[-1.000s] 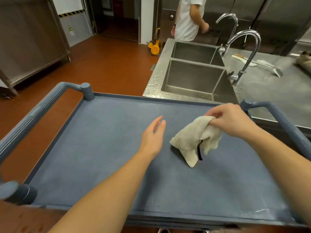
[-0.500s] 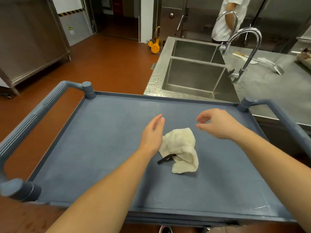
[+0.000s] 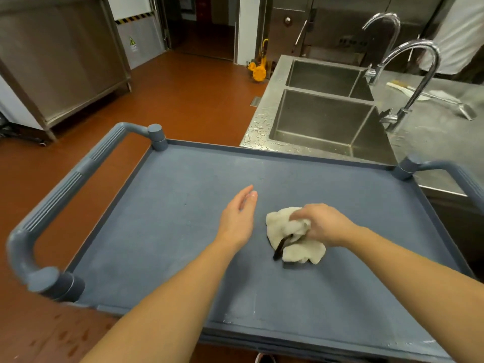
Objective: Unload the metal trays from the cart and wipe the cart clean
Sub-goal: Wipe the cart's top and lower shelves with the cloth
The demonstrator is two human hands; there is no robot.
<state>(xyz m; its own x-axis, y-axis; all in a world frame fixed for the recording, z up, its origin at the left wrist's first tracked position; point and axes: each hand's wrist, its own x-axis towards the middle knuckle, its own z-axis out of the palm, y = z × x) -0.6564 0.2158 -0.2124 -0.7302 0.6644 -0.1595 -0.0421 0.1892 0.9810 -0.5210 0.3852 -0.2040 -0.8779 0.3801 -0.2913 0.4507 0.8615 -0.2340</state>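
Gripping the cloth in your right hand, left hand open, be sweeping it flat toward the edges of the cart.

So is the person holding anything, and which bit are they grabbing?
The right hand grips the white cloth by its bunched-up top, with the cloth lying on the cart. The left hand is open and holds nothing.
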